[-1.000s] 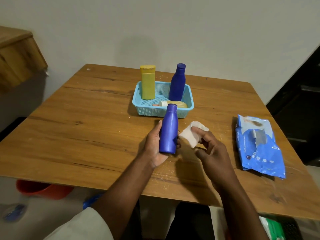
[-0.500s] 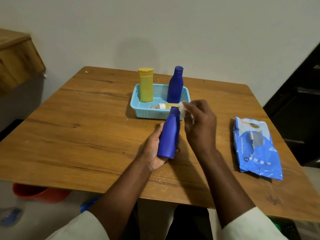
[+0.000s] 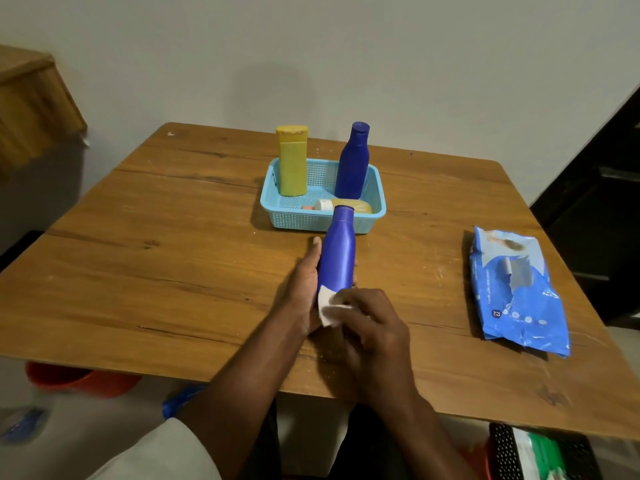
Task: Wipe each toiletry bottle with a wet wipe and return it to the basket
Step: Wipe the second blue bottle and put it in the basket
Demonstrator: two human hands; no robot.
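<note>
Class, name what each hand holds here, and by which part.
Left hand grips the blue bottle round its lower body; right hand pinches the wet wipe against the bottle's base.

Two bare forearms, uncovered from elbow to wrist. Left hand (image 3: 304, 289) and right hand (image 3: 374, 327) both without gloves, rings or watch. Pale, off-white sleeve (image 3: 156, 452) at about 7 o'clock in the head view, loose and plain, ending near the left elbow. Short, unpainted nail on the left thumb.
</note>
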